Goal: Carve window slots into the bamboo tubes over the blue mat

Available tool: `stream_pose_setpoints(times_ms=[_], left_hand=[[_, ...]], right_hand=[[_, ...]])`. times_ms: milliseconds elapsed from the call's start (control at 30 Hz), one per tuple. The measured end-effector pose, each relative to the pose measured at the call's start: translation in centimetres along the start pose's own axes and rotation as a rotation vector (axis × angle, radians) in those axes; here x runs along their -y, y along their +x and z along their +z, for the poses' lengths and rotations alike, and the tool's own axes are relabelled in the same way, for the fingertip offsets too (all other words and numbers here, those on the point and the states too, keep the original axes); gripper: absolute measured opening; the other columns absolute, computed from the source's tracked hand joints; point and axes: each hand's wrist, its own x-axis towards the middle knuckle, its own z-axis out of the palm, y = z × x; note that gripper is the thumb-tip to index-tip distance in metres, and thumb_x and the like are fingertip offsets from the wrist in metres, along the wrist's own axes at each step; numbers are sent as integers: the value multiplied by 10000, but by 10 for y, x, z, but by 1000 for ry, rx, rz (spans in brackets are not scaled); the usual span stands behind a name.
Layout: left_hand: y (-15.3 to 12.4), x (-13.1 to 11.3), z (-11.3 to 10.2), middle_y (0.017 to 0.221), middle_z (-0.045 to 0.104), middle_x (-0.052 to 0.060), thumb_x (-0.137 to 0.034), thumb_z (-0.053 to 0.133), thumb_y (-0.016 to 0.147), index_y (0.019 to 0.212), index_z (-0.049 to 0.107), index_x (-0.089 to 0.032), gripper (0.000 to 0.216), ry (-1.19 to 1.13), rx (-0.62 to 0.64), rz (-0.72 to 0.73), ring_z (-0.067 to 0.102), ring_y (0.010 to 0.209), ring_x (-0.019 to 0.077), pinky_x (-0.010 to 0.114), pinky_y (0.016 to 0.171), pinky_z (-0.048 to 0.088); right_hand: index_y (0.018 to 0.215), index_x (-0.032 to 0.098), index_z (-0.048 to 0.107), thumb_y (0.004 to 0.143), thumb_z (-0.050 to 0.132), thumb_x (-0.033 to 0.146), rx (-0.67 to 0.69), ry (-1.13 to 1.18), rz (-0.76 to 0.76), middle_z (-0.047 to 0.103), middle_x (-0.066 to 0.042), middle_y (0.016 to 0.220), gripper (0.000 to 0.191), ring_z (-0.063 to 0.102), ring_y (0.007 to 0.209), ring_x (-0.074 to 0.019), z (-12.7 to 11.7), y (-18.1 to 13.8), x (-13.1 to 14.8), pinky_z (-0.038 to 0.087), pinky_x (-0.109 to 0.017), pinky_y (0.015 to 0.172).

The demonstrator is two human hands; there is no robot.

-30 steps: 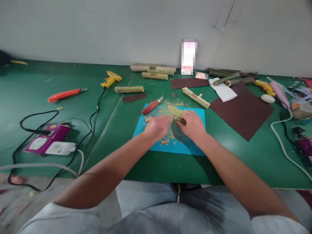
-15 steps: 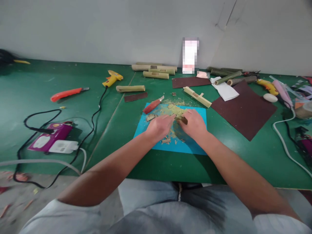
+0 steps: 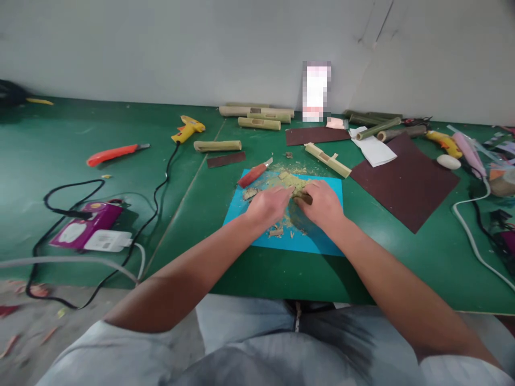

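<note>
My right hand [image 3: 324, 204] is closed around a short piece of bamboo tube [image 3: 304, 198], its dark open end showing below the fingers. Close beside it, my left hand [image 3: 270, 206] has its fingers pressed together against the same piece; whatever is in them is hidden. Both hands are over a blue sheet [image 3: 265, 242], strewn with pale yellow-green shavings [image 3: 292, 183]. A red-handled craft knife [image 3: 254, 175] lies at the sheet's upper left corner. A bamboo chip [image 3: 250, 193] rests left of my left hand, and a smaller scrap [image 3: 276, 232] sits below.
Behind the sheet lie several cut bamboo tubes [image 3: 259, 124] and a slotted one [image 3: 328, 160]. Brown sandpaper sheets [image 3: 404, 185] lie at the right. Leftward are a yellow glue gun [image 3: 188, 128], an orange cutter [image 3: 115, 154] and a purple power strip [image 3: 82, 228] with cables. A phone [image 3: 316, 92] leans against the wall.
My left hand has shifted slightly up and right along the bamboo piece. My right hand keeps its hold. The whole view has moved a little.
</note>
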Motion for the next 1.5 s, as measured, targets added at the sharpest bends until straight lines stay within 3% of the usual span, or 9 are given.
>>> stream_pose_setpoints(times_ms=[800,933,1267,1500], left_hand=[[0,0,-2,967,735,62,-287,377,1096,1323,666,-199,378,-84,-42,-2,720,914,193,281,800,575],[3,-1,-2,984,749,56,-272,392,1089,1319,677,-210,372,-94,-20,9,722,951,185,273,847,575],[4,-1,-2,944,749,60,-285,371,1092,1248,721,-203,392,-85,-39,18,717,902,175,252,799,558],[1,-3,-2,957,749,79,-281,362,1091,1325,681,-180,408,-32,-36,40,724,909,198,283,802,576]], right_hand=[[780,239,540,881,691,302,14,-3,16,649,-75,887,192,572,910,-255,0,0,0,448,-402,812],[754,249,510,839,702,276,12,-5,33,640,-70,863,211,571,894,-256,0,0,0,452,-396,787],[728,260,462,832,701,279,11,1,63,620,-60,837,261,574,898,-249,-1,0,1,456,-385,785],[727,265,441,839,689,281,16,10,53,616,-63,842,273,568,899,-250,-1,0,1,456,-390,792]])
